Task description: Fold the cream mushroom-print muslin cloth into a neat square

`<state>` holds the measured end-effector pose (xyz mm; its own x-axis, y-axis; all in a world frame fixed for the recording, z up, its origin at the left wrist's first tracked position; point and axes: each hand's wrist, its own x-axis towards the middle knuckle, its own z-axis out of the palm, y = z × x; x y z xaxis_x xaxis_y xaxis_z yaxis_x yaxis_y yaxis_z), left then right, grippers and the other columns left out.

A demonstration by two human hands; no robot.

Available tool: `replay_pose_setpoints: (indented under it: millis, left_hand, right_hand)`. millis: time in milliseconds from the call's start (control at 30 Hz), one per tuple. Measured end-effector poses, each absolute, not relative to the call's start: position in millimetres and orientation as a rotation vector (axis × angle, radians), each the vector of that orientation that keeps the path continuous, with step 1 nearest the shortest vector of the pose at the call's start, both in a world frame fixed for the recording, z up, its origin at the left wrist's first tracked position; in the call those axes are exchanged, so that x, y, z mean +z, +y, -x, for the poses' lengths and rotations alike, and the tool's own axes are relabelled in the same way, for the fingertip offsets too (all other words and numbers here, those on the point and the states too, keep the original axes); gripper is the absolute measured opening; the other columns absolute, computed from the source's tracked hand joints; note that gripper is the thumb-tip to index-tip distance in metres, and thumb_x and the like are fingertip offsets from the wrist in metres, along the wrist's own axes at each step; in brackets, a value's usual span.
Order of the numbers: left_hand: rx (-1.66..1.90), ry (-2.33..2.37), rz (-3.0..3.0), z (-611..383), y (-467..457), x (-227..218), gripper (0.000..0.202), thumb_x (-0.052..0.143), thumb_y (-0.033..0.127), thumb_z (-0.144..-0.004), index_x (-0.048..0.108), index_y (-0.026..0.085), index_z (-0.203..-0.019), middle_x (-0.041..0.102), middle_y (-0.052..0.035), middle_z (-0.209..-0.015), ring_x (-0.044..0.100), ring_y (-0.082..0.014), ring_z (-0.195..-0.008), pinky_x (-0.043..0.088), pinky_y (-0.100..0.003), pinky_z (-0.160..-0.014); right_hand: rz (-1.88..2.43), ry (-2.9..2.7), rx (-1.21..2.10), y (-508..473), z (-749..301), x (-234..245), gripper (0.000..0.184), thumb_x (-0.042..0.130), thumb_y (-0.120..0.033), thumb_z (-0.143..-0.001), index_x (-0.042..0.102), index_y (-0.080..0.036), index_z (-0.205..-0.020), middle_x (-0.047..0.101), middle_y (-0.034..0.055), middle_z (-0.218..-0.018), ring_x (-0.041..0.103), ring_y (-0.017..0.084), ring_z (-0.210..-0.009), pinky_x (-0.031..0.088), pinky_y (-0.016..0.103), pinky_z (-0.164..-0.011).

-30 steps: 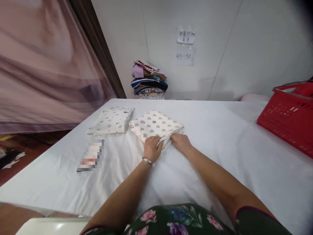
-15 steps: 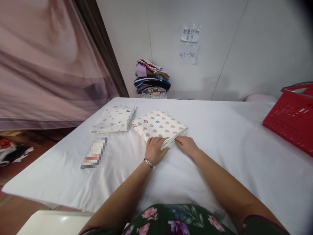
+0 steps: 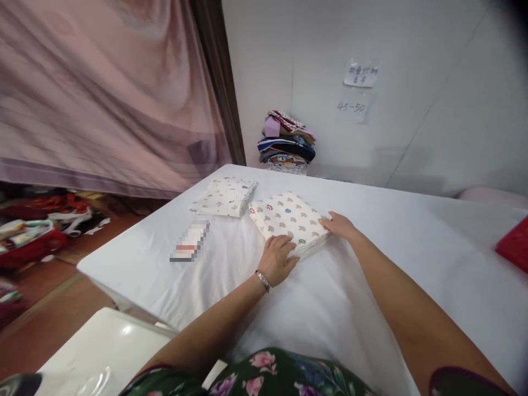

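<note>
A folded white cloth (image 3: pixel 284 217) printed with grey-beige mushroom-like shapes and a few coloured marks lies on the white-covered table. My left hand (image 3: pixel 278 258) rests on its near left edge, palm down with the fingers apart. At the cloth's right corner is my right hand (image 3: pixel 339 224), its fingertips closed on the edge; the underside of that corner is hidden. Another folded white cloth (image 3: pixel 225 197) with small scattered prints lies to the left, untouched by either hand.
A blurred-out flat rectangular object (image 3: pixel 190 242) lies on the table (image 3: pixel 412 264) at left. Stacked fabrics (image 3: pixel 286 144) stand by the wall behind. Part of a red basket (image 3: pixel 513 245) shows at right. A pale stool-like surface (image 3: pixel 107 341) is at lower left, near a pink curtain (image 3: pixel 124 82).
My right hand has moved from the cloth's near corner out to its right corner. My left hand stays on the near edge, fingers more spread. The view has turned left.
</note>
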<state>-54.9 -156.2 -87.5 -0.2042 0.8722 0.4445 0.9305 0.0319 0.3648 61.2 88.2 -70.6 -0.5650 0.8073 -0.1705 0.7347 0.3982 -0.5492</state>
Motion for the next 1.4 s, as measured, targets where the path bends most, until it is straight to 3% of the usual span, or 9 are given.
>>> replay_pose_setpoints:
  millis: [100, 333, 433, 567, 700, 833, 933, 1167, 1400]
  left_hand:
    - [-1.068, -2.178, 1.828, 60.1, -164.7, -92.7, 0.025, 0.055, 0.027, -0.079, 0.059, 0.019, -0.102, 0.056, -0.0099, -0.116, 0.045, -0.0219, -0.114, 0.037, -0.041, -0.097]
    - [-1.196, -2.139, 1.984, 57.0, -169.1, -94.2, 0.028, 0.056, 0.028, -0.078, 0.06, 0.021, -0.105, 0.057, -0.0089, -0.114, 0.048, -0.0211, -0.112, 0.039, -0.04, -0.097]
    - [-1.386, -2.117, 2.094, 56.1, -168.3, -94.5, 0.03, 0.056, 0.028, -0.078, 0.059, 0.022, -0.107, 0.057, -0.0078, -0.117, 0.051, -0.019, -0.11, 0.042, -0.036, -0.096]
    - [-1.82, -2.669, 1.582, 70.5, -151.0, -101.8, 0.031, 0.057, 0.029, -0.076, 0.059, 0.019, -0.105, 0.062, -0.008, -0.104, 0.061, -0.0173, -0.089, 0.053, -0.031, -0.075]
    - [-2.227, -3.065, 0.927, 92.9, -107.7, -103.1, 0.031, 0.052, 0.023, -0.081, 0.054, 0.012, -0.109, 0.063, -0.0105, -0.101, 0.063, -0.0125, -0.072, 0.053, -0.024, -0.058]
    - [-2.166, -3.096, 0.921, 106.7, -71.8, -93.1, 0.019, 0.054, 0.023, -0.078, 0.06, 0.012, -0.093, 0.066, -0.0063, -0.081, 0.061, -0.0127, -0.065, 0.05, -0.024, -0.058]
    - [-2.022, -3.052, 0.907, 111.2, -62.9, -86.5, 0.014, 0.058, 0.028, -0.075, 0.062, 0.016, -0.081, 0.065, -0.0039, -0.079, 0.06, -0.0147, -0.072, 0.047, -0.025, -0.064]
    - [-1.633, -3.05, 1.26, 101.2, -60.2, -88.9, 0.035, 0.056, 0.052, -0.07, 0.059, 0.018, -0.065, 0.062, -0.0017, -0.066, 0.056, -0.0152, -0.063, 0.039, -0.024, -0.055]
    - [-1.796, -3.006, 1.302, 90.5, -63.8, -88.2, 0.03, 0.057, 0.043, -0.069, 0.052, 0.018, -0.054, 0.051, 0.0018, -0.051, 0.05, -0.0122, -0.055, 0.035, -0.023, -0.051]
  right_hand:
    - [1.421, -2.565, 0.962, 96.7, -46.7, -67.6, 0.074, 0.062, -0.048, -0.068, 0.044, -0.008, -0.128, 0.041, 0.0177, -0.133, 0.04, 0.031, -0.12, 0.034, 0.037, -0.095]
    - [1.353, -2.506, 1.253, 106.0, -86.3, -69.0, 0.047, 0.059, -0.049, -0.068, 0.063, -0.014, -0.099, 0.066, 0.0096, -0.097, 0.06, 0.023, -0.086, 0.045, 0.029, -0.069]
    - [1.459, -2.34, 1.29, 111.2, -130.7, -76.5, 0.047, 0.062, -0.051, -0.065, 0.063, -0.018, -0.099, 0.066, 0.0082, -0.1, 0.06, 0.024, -0.089, 0.045, 0.029, -0.07]
    - [1.609, -2.201, 1.452, 93.6, -183.7, -82.8, 0.049, 0.062, -0.054, -0.064, 0.062, -0.019, -0.098, 0.065, 0.0098, -0.103, 0.06, 0.027, -0.092, 0.047, 0.032, -0.073]
    - [1.652, -2.227, 1.505, 72.4, -203.5, -77.8, 0.056, 0.06, -0.057, -0.066, 0.06, -0.02, -0.108, 0.064, 0.0103, -0.105, 0.06, 0.028, -0.094, 0.047, 0.034, -0.077]
    - [1.746, -2.285, 1.216, 74.7, -195.2, -70.7, 0.079, 0.06, -0.06, -0.066, 0.044, -0.016, -0.129, 0.057, 0.0141, -0.116, 0.057, 0.027, -0.101, 0.042, 0.036, -0.089]
    - [1.736, -2.264, 1.146, 81.7, -182.1, -71.1, 0.08, 0.053, -0.062, -0.071, 0.036, -0.016, -0.135, 0.056, 0.0137, -0.118, 0.056, 0.027, -0.102, 0.04, 0.037, -0.091]
    - [1.711, -2.275, 0.979, 84.7, -166.1, -91.3, 0.075, 0.048, -0.065, -0.072, 0.041, -0.02, -0.132, 0.048, 0.012, -0.129, 0.048, 0.029, -0.113, 0.037, 0.04, -0.095]
    - [1.705, -2.273, 0.977, 79.8, -168.8, -92.3, 0.072, 0.047, -0.063, -0.073, 0.042, -0.021, -0.13, 0.047, 0.0092, -0.131, 0.046, 0.027, -0.116, 0.035, 0.037, -0.098]
